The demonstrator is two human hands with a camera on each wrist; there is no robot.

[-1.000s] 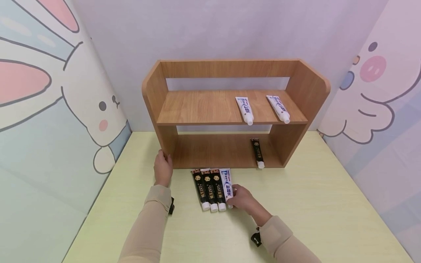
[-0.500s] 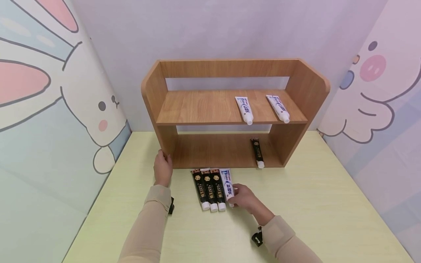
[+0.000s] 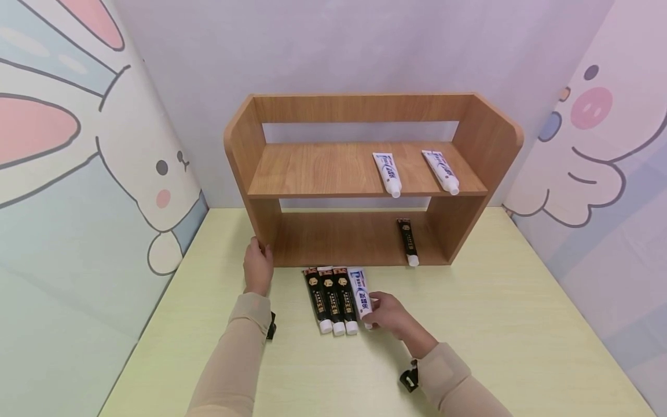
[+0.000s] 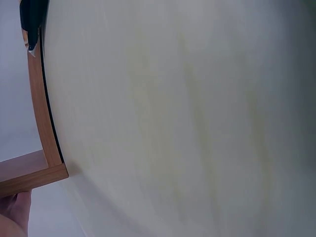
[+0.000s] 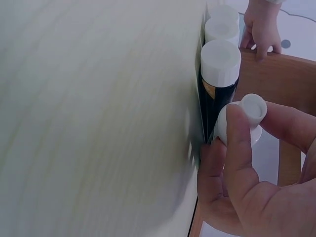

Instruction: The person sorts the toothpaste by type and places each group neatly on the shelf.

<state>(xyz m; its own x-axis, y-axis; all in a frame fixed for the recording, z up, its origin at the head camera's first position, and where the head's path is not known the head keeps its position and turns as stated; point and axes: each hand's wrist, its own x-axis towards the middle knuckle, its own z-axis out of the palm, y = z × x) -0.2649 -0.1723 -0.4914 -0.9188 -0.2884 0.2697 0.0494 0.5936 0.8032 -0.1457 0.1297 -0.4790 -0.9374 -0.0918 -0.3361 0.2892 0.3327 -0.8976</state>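
In the head view my right hand point(image 3: 389, 315) pinches a white-and-blue toothpaste tube point(image 3: 359, 289) near its cap. Its cap end point(image 5: 254, 109) shows between thumb and fingers in the right wrist view. This tube lies at the right of a row of black toothpaste tubes point(image 3: 330, 301) with white caps, in front of the wooden shelf point(image 3: 333, 267). My left hand point(image 3: 258, 267) grips the lower front edge of the shelf's left side panel; only a small part of that hand point(image 4: 17, 212) appears in the left wrist view.
Two white toothpaste tubes point(image 3: 388, 175) point(image 3: 441, 172) lie on the upper shelf board, toward the right. One black toothpaste tube point(image 3: 408, 242) lies on the lower board near the right panel. Printed cartoon walls point(image 3: 104, 243) stand either side of the pale table point(image 3: 495, 336).
The white toothpaste tube's cap end has shifted slightly right, away from the black tubes, along with my right hand. My left hand keeps its place on the shelf.
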